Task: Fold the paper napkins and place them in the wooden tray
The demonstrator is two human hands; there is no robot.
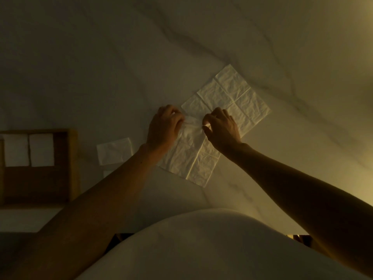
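Head view, in dim yellowish light: an unfolded paper napkin lies flat on the pale veined tabletop, towards its near edge, in front of the person. Its far end is bunched up between the two hands. The left hand has fingers curled and pinches the crumpled paper from the left. The right hand pinches it from the right with thumb and curled fingers. A second unfolded napkin lies slanted just beyond, its near part under the right hand; whether the two sheets overlap or merely touch cannot be told.

A folded napkin lies on the tabletop left of the left wrist, apart from the open sheets. Farther left, close to the near edge, stands the wooden tray. Two folded napkins lie side by side in its far part. The person's pale garment fills the bottom of the view.
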